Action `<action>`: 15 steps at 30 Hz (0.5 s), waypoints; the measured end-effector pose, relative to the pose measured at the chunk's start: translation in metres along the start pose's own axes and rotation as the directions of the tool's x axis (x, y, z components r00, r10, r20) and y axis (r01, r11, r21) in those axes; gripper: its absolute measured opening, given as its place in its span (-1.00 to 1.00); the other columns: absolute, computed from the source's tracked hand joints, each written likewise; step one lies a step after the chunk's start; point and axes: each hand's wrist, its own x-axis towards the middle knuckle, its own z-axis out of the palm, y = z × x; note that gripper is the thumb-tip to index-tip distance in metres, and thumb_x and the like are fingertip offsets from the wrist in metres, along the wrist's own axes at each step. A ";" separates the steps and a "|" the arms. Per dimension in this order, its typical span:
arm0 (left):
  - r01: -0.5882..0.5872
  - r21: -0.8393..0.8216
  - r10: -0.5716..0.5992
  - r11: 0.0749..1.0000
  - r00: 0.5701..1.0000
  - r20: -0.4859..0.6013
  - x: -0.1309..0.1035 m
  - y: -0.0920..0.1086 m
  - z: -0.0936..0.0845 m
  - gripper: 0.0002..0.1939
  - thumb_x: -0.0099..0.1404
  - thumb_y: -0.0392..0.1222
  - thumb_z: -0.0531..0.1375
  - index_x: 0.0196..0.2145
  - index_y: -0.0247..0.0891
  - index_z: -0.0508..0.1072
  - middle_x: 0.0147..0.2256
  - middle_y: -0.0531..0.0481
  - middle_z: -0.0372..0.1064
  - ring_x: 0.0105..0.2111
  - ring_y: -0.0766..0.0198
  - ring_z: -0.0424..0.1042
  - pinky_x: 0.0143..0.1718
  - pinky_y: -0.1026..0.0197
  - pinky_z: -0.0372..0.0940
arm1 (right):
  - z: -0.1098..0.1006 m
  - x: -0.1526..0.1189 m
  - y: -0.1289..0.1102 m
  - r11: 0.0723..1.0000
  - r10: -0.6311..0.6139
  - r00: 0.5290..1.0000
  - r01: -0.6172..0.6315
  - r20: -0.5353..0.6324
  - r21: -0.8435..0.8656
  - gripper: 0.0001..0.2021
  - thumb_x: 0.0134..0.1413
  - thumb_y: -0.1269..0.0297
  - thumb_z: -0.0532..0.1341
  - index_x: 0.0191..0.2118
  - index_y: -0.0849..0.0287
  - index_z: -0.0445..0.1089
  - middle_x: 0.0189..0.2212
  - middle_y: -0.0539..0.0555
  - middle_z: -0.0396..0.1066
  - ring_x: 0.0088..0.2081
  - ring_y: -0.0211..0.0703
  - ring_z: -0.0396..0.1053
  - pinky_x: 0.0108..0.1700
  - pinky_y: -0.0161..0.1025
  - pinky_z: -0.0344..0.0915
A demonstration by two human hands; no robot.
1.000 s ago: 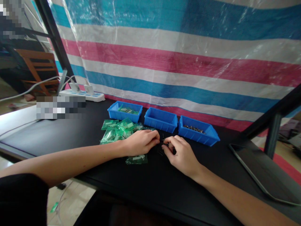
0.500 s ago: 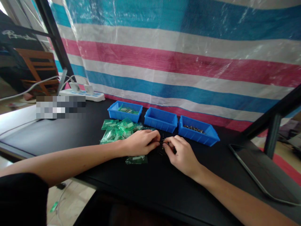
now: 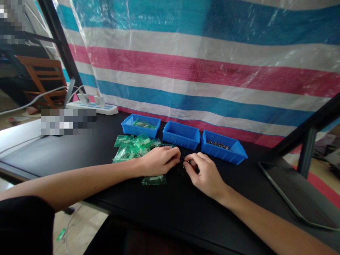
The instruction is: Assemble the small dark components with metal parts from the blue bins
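Observation:
My left hand (image 3: 162, 159) is closed in a pinch beside a pile of green plastic packets (image 3: 135, 146). Facing it, close by, my right hand (image 3: 203, 173) is also pinched. Between the fingertips are small dark pieces (image 3: 184, 158), too small to make out. Another green packet (image 3: 154, 180) lies below my left wrist. Behind the hands stand three blue bins: the left bin (image 3: 140, 131) holds green packets, the middle bin (image 3: 181, 140) shows a bare inside, and the right bin (image 3: 224, 152) contains small metal parts.
A dark tablet-like device (image 3: 294, 194) lies on the black table (image 3: 164, 216) at the right. A white power strip (image 3: 92, 107) with plugs and cables sits at the back left. Striped sheeting (image 3: 191, 63) hangs behind the bins. A wooden chair (image 3: 44, 78) stands beyond, beside a person.

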 end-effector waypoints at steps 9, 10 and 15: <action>0.000 0.016 -0.001 1.000 1.000 0.004 0.000 0.000 0.000 -0.88 0.32 -0.21 -0.03 -0.33 -0.24 0.26 -0.42 0.04 0.28 -0.43 0.31 0.31 -0.40 0.31 0.15 | 0.003 -0.001 0.001 1.000 -0.005 1.000 0.005 -0.007 -0.002 -0.96 0.06 0.38 0.11 -0.35 0.18 0.30 -0.59 -0.04 0.21 -0.48 -0.21 0.21 -0.34 -0.25 0.15; 0.001 0.013 -0.001 1.000 1.000 0.004 0.000 0.000 0.000 -0.88 0.31 -0.21 -0.03 -0.33 -0.24 0.26 -0.42 0.04 0.28 -0.43 0.31 0.31 -0.40 0.31 0.15 | 0.002 -0.001 0.001 1.000 -0.006 1.000 0.006 -0.008 -0.001 -0.95 0.06 0.38 0.11 -0.36 0.18 0.30 -0.58 -0.03 0.21 -0.47 -0.21 0.22 -0.34 -0.25 0.15; 0.007 -0.031 -0.007 0.999 1.000 0.000 -0.001 0.000 0.000 -0.91 0.28 -0.21 0.02 -0.27 -0.24 0.25 -0.39 0.04 0.31 -0.37 0.29 0.34 -0.37 0.31 0.18 | 0.002 0.000 0.002 1.000 -0.013 1.000 0.013 -0.009 -0.003 -0.91 0.09 0.37 0.09 -0.38 0.19 0.31 -0.54 0.00 0.26 -0.45 -0.21 0.23 -0.33 -0.25 0.17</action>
